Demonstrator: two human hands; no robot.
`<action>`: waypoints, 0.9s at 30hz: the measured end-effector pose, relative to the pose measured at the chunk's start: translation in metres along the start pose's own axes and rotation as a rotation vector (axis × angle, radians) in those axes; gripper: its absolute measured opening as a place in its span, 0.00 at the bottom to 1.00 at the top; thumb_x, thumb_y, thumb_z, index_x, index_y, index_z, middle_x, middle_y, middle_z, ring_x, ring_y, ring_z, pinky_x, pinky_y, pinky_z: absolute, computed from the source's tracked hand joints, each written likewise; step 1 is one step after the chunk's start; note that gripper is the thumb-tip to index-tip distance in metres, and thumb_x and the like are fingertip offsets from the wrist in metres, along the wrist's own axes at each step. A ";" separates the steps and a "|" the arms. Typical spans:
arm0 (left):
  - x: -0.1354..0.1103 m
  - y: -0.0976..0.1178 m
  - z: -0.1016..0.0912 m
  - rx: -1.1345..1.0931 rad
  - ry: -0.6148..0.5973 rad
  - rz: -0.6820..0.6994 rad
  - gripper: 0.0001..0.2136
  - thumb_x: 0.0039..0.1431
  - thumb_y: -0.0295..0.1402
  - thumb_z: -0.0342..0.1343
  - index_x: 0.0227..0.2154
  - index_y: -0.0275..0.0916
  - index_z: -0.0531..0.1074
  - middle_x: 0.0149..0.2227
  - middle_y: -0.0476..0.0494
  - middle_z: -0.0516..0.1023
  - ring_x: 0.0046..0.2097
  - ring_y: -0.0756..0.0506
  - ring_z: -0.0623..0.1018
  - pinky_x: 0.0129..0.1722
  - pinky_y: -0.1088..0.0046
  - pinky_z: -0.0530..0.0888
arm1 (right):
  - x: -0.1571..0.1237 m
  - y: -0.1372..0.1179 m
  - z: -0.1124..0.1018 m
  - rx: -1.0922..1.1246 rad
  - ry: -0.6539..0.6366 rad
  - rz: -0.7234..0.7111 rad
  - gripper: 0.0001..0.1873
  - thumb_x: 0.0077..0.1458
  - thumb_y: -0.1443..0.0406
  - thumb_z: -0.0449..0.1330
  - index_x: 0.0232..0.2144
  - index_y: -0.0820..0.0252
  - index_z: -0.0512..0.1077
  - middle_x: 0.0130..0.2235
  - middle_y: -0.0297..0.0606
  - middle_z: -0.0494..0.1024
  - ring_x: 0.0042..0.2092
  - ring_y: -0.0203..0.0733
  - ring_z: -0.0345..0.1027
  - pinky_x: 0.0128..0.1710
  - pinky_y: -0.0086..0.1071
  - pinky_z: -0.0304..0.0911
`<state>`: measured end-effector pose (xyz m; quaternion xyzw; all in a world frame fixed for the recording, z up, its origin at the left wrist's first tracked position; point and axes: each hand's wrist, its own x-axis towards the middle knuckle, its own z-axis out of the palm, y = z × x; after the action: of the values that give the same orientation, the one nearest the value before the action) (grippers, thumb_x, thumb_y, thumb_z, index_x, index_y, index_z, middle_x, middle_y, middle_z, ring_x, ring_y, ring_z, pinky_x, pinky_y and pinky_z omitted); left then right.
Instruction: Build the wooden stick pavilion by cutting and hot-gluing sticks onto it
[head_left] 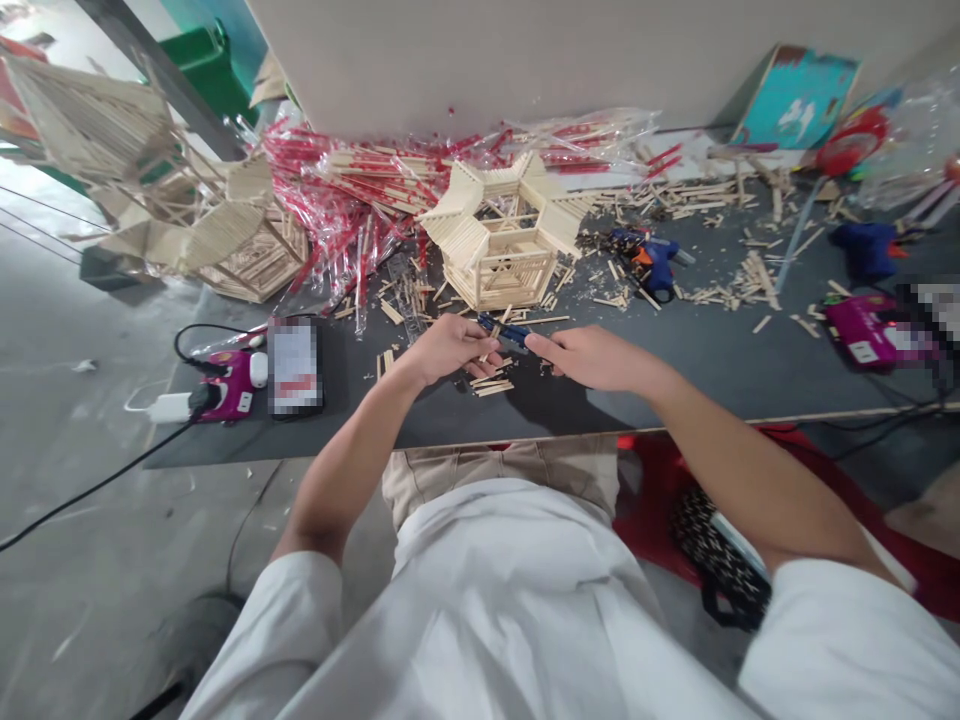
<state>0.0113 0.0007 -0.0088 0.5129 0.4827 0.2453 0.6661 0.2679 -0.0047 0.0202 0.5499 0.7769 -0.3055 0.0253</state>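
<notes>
Over the dark grey tabletop, my left hand and my right hand meet at a small blue utility knife. My left fingers wrap its body, while my right fingertips pinch its far end. Loose wooden craft sticks lie just below my hands. Straight ahead stands a hexagonal craft-stick model, a short distance beyond my fingers. Part of the knife is hidden by my fingers.
A blue glue gun lies among stick scraps, with another further right. Pink power units and a blurred phone sit on the table. A larger stick structure and red-marked sticks in plastic stand behind.
</notes>
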 end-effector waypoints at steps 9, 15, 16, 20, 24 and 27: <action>0.001 -0.001 0.003 0.030 0.025 0.019 0.09 0.63 0.32 0.68 0.31 0.30 0.82 0.35 0.35 0.87 0.31 0.47 0.85 0.33 0.74 0.83 | -0.003 -0.002 0.016 -0.073 0.127 0.042 0.42 0.72 0.35 0.39 0.28 0.57 0.75 0.32 0.47 0.82 0.35 0.49 0.76 0.33 0.37 0.53; -0.001 0.002 0.002 0.008 0.008 0.030 0.09 0.61 0.33 0.71 0.33 0.30 0.83 0.35 0.35 0.87 0.33 0.46 0.86 0.33 0.74 0.82 | -0.012 -0.008 0.024 -0.202 0.201 0.006 0.39 0.76 0.41 0.38 0.33 0.59 0.76 0.37 0.52 0.84 0.41 0.54 0.79 0.35 0.38 0.52; -0.002 0.002 0.002 0.009 0.005 0.031 0.09 0.60 0.33 0.71 0.33 0.30 0.83 0.35 0.35 0.87 0.33 0.46 0.86 0.33 0.74 0.82 | -0.014 -0.008 0.024 -0.212 0.198 0.009 0.39 0.76 0.41 0.37 0.34 0.59 0.76 0.38 0.53 0.85 0.42 0.55 0.80 0.35 0.38 0.53; -0.002 0.003 0.003 0.015 0.002 0.037 0.09 0.60 0.34 0.72 0.34 0.30 0.83 0.34 0.36 0.87 0.32 0.46 0.85 0.33 0.74 0.82 | -0.016 -0.010 0.022 -0.244 0.191 0.032 0.40 0.76 0.41 0.36 0.36 0.59 0.77 0.41 0.54 0.86 0.44 0.56 0.81 0.36 0.38 0.56; -0.003 0.002 0.002 0.040 -0.008 0.053 0.10 0.61 0.35 0.70 0.33 0.30 0.83 0.34 0.36 0.87 0.33 0.46 0.85 0.34 0.74 0.82 | -0.013 -0.009 0.027 -0.284 0.195 0.055 0.42 0.75 0.40 0.34 0.37 0.59 0.78 0.39 0.53 0.85 0.43 0.58 0.81 0.35 0.39 0.56; -0.004 0.003 -0.001 0.049 -0.016 0.069 0.12 0.62 0.38 0.70 0.33 0.31 0.83 0.34 0.36 0.87 0.33 0.46 0.85 0.33 0.74 0.82 | -0.010 -0.004 0.033 -0.333 0.235 0.123 0.43 0.75 0.41 0.34 0.38 0.60 0.79 0.39 0.55 0.85 0.43 0.60 0.81 0.36 0.39 0.58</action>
<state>0.0089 -0.0011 -0.0046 0.5472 0.4653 0.2523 0.6484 0.2582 -0.0305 -0.0015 0.6161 0.7794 -0.1045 0.0438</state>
